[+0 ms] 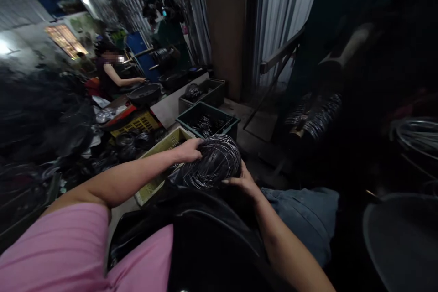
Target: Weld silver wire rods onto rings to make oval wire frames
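Note:
A round bundle of thin, shiny dark wire rings [214, 159] is held over my lap, above a black apron [219, 237]. My left hand [190, 150] grips its upper left edge, with the thumb on the near face. On the lower right side, my right hand [243, 182] is closed round the rim of the same bundle. The fingers behind the bundle are hidden. Just beyond it stands a green crate [234, 125] with more dark wire pieces inside. A yellow crate [147, 196] sits under my left forearm.
A grey crate [219, 89] with dark wire stands farther back. At the right, a dark machine carries rings on a bar [297, 132]. Another person [109, 70] sits at the far left by a round black basin [143, 93]. Wire heaps lie at the left.

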Tool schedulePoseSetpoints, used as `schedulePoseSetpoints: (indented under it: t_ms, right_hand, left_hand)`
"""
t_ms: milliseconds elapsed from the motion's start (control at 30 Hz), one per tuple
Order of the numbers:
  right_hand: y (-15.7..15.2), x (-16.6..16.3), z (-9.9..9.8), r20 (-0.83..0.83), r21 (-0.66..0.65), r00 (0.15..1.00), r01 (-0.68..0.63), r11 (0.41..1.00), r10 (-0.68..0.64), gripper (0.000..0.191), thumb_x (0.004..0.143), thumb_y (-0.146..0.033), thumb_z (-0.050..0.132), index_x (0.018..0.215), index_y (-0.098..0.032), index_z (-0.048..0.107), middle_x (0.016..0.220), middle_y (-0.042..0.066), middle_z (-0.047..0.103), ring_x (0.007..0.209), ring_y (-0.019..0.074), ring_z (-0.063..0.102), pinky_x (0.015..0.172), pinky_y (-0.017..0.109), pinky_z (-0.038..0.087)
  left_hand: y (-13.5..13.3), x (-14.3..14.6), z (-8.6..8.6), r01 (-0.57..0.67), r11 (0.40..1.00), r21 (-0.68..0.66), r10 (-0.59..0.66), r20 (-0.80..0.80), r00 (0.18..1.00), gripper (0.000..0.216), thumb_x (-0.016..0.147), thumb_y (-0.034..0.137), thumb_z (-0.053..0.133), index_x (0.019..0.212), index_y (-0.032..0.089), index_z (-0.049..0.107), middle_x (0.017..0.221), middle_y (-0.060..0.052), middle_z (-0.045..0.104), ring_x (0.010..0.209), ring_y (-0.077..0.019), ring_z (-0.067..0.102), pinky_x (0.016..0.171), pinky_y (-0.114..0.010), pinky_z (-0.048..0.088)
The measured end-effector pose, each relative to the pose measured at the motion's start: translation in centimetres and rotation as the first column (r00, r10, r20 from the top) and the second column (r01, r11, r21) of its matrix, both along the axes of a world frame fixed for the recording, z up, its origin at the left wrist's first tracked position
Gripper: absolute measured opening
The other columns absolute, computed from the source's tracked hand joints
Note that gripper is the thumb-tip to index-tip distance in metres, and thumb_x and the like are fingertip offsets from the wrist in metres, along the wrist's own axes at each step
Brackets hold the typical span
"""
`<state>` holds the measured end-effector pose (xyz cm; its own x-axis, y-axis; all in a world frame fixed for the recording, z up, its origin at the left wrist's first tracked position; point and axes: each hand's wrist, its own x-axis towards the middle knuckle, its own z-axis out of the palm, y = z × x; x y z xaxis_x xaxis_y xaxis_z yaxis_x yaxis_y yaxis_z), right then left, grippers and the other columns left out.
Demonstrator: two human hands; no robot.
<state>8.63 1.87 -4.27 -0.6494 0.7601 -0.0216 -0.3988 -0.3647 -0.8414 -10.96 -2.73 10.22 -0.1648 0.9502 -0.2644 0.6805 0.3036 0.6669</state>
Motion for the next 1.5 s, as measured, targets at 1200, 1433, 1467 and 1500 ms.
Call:
schedulePoseSetpoints:
  t_ms: [1200, 1433, 1467, 1500]
  right_hand:
    - [-3.4, -9.1, 0.7, 0.628, -0.018, 0.774, -0.098, 0.995, 0.087, 0.097, 0.055, -0.028, 0.077, 0.141, -0.026, 0.03, 0.139, 0.002, 0.04, 0.131, 0.029, 0.029, 0.106, 0.043, 0.03]
    - [-4.9, -10.6, 4.3, 0.67, -0.205, 0.714, -0.087, 0.975, 0.205, 0.095, 0.065, -0.03, 0.074, 0.142, -0.037, 0.019, 0.127, 0.004, 0.053, 0.112, 0.0339, 0.052, 0.082, 0.045, 0.051]
    - [-5.0, -11.3, 5.2, 0.667, -0.21, 0.714, -0.094, 0.973, 0.213, 0.093, 0.065, -0.03, 0.074, 0.142, -0.037, 0.022, 0.124, 0.005, 0.055, 0.109, 0.0347, 0.055, 0.079, 0.045, 0.053]
    - [-4.9, -12.2, 6.0, 0.667, -0.2, 0.714, -0.107, 0.974, 0.216, 0.091, 0.064, -0.029, 0.074, 0.141, -0.037, 0.025, 0.122, 0.006, 0.057, 0.106, 0.0354, 0.056, 0.076, 0.045, 0.053]
  left_hand:
    - [-7.4, -13.9, -9.5, -0.185, 0.98, -0.07, 0.182, 0.685, 0.705, 0.056, 0.053, 0.007, 0.059, 0.109, 0.014, 0.063, 0.09, -0.004, 0.069, 0.083, -0.0214, 0.062, 0.072, -0.03, 0.049]
    - [-9.5, -14.3, -9.5, -0.149, 0.989, 0.006, 0.118, 0.583, 0.804, 0.035, 0.063, 0.014, 0.057, 0.096, 0.011, 0.067, 0.082, -0.004, 0.067, 0.073, -0.0188, 0.059, 0.064, -0.027, 0.047]
    - [-9.7, -14.6, -9.5, -0.181, 0.983, 0.004, 0.142, 0.604, 0.785, 0.037, 0.062, 0.015, 0.059, 0.098, 0.01, 0.066, 0.082, -0.005, 0.067, 0.072, -0.0187, 0.059, 0.062, -0.026, 0.047]
    - [-9.9, -15.0, -9.4, -0.221, 0.975, 0.008, 0.169, 0.618, 0.768, 0.039, 0.062, 0.017, 0.06, 0.1, 0.008, 0.064, 0.083, -0.006, 0.067, 0.072, -0.0189, 0.059, 0.062, -0.027, 0.047]
